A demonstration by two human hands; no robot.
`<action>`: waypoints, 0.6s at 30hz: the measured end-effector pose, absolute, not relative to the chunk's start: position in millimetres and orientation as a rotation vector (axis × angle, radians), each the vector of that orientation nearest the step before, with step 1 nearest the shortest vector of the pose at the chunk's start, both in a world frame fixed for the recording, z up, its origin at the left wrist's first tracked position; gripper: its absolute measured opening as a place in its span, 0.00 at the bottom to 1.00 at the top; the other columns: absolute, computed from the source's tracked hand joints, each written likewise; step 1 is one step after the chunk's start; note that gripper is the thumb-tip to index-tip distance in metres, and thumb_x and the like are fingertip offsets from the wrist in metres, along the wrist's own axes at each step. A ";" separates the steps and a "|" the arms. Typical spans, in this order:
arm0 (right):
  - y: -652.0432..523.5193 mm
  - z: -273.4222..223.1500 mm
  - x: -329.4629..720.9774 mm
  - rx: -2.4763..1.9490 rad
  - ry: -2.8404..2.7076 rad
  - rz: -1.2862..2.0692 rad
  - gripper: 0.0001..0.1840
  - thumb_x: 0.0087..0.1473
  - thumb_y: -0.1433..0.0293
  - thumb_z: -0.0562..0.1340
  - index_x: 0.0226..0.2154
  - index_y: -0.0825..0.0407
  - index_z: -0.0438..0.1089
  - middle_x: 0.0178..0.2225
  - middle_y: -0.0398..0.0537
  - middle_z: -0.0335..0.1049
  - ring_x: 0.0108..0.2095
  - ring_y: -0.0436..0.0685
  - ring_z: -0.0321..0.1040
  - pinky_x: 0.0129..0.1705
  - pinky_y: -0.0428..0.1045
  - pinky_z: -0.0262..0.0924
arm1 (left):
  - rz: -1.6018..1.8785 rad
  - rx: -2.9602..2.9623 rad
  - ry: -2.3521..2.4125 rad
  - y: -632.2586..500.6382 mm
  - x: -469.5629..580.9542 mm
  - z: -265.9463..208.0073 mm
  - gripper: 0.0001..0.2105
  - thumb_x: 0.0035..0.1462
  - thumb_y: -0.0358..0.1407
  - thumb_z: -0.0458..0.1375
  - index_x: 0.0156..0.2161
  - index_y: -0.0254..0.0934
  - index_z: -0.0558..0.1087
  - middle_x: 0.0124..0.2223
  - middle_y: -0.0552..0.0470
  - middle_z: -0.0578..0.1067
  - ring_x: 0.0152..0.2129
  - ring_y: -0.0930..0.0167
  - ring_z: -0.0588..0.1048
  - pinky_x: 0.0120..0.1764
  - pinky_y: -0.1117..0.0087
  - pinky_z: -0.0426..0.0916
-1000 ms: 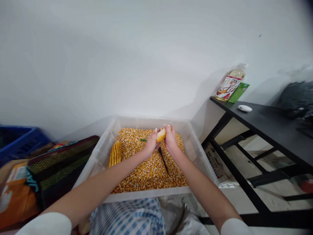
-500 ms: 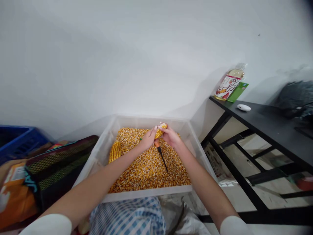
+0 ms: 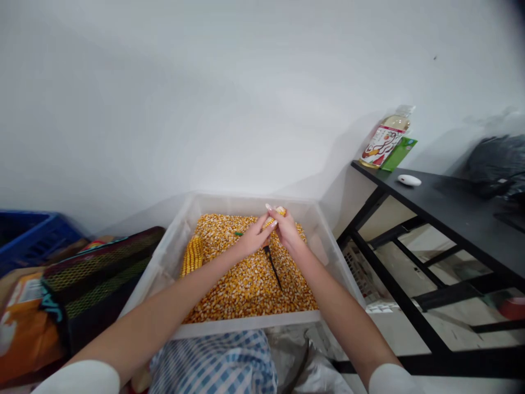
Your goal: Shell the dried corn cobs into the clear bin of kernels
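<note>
My right hand [image 3: 288, 230] is wrapped round a corn cob [image 3: 281, 211] above the kernels in the clear plastic bin [image 3: 229, 327]. My left hand [image 3: 255, 236] presses on the same cob from the left, its fingers closed over it and hiding much of it. Loose corn kernels [image 3: 246, 290] cover the bin's bottom in a thick layer. Just below the hands lies a tool with a dark tapered shaft [image 3: 274, 269], its orange handle mostly hidden by my left hand. Another cob, full of kernels [image 3: 192, 255], rests at the bin's left side.
A black table [image 3: 459, 210] on the right bears a bottle [image 3: 385, 139], a green box [image 3: 400, 154] and a white oval object [image 3: 409, 180]. To the left are a dark mesh bag [image 3: 102, 279] and a blue crate [image 3: 36, 238]. Blue checked cloth [image 3: 217, 364] lies in front.
My left hand has shifted right and closed further over the cob, covering more of it and of the tool's orange handle. The right hand's fingers have moved round the cob.
</note>
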State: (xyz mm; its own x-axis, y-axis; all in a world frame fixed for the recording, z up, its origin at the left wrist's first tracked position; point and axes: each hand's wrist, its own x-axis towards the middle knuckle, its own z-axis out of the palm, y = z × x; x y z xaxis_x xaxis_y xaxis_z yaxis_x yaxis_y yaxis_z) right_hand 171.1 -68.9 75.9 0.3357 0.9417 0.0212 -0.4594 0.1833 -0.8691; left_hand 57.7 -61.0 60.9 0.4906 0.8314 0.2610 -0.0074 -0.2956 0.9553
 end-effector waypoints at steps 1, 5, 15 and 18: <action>-68.6 76.3 171.3 -0.893 -0.656 1.122 0.17 0.37 0.64 0.69 0.28 0.51 0.62 0.21 0.35 0.63 0.23 0.46 0.61 0.29 0.43 0.58 | 1.025 1.680 0.745 -61.4 58.9 59.3 0.24 0.52 0.45 0.56 0.52 0.35 0.69 0.34 0.48 0.75 0.33 0.67 0.73 0.36 0.70 0.68; -67.7 77.5 171.7 -0.802 -0.629 1.271 0.10 0.41 0.65 0.64 0.25 0.52 0.64 0.23 0.38 0.67 0.26 0.48 0.64 0.32 0.44 0.60 | 1.201 1.595 0.834 -62.6 63.4 55.2 0.19 0.56 0.44 0.52 0.48 0.34 0.71 0.47 0.45 0.73 0.44 0.66 0.71 0.44 0.68 0.65; -73.2 75.4 153.7 -0.774 -0.596 1.230 0.11 0.39 0.69 0.65 0.26 0.51 0.62 0.20 0.36 0.65 0.20 0.48 0.61 0.23 0.44 0.56 | 1.199 1.169 0.886 -67.2 65.4 61.5 0.19 0.55 0.49 0.51 0.35 0.33 0.70 0.22 0.55 0.67 0.15 0.76 0.64 0.17 0.75 0.59; -71.8 73.3 155.9 -0.886 -0.564 1.135 0.14 0.39 0.64 0.66 0.25 0.51 0.61 0.18 0.35 0.63 0.17 0.47 0.57 0.20 0.44 0.52 | 1.121 1.284 0.856 -64.8 64.9 63.7 0.21 0.53 0.51 0.52 0.38 0.33 0.72 0.31 0.50 0.73 0.21 0.73 0.70 0.20 0.75 0.63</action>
State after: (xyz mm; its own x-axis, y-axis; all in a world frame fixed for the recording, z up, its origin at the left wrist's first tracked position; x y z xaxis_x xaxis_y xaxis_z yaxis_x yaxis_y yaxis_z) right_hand 155.9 -71.8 73.3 0.3449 0.9375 -0.0457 -0.5296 0.1542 -0.8341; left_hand 64.9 -64.8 63.7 0.2724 0.9567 0.1028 -0.1530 -0.0624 0.9863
